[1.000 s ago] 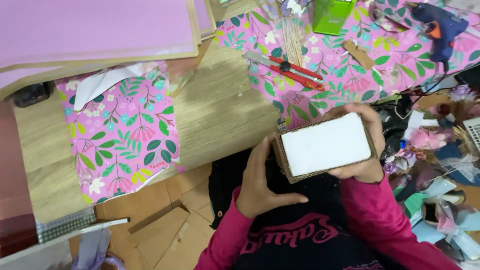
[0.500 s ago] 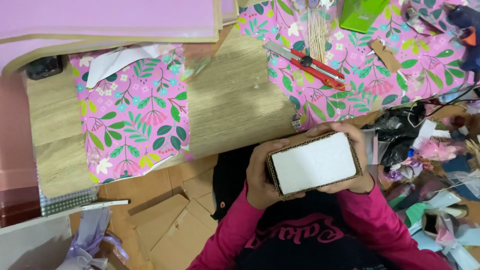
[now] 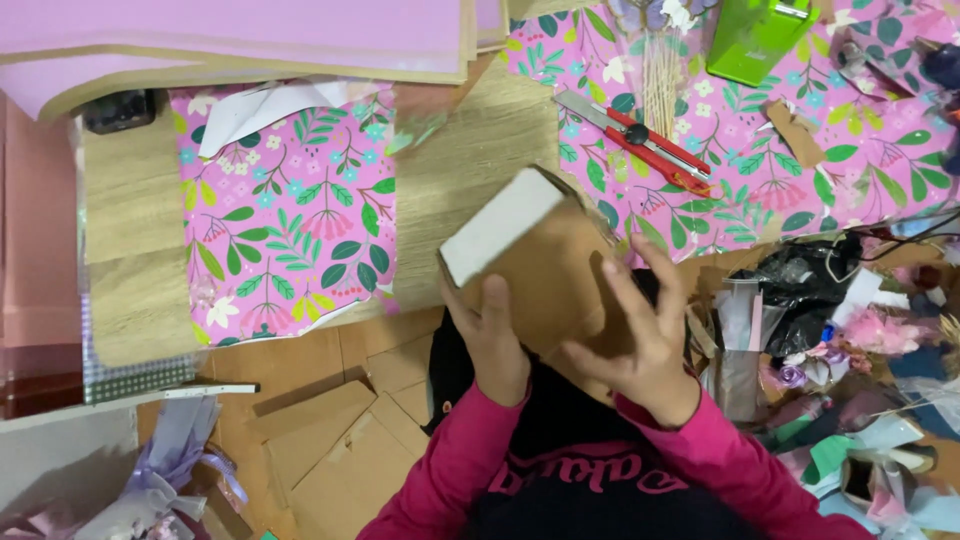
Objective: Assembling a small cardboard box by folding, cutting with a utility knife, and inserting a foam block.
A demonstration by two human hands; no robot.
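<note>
Both hands on the cardboard box [image 3: 545, 265]. Left hand [image 3: 497, 340] grips its near-left side, fingers curled against the brown face. Right hand [image 3: 635, 335] lies across the near-right side, fingers spread flat on the cardboard. Box is tilted, white face up and to the far left, held above the wooden table [image 3: 470, 150] edge, just in front of my chest. Floral wrapping paper [image 3: 285, 215] lies flat on the table to the left. Red utility knife [image 3: 640, 140] sits on more floral paper at far right, well apart from the box. Cardboard scraps [image 3: 330, 440] on the floor, near left.
</note>
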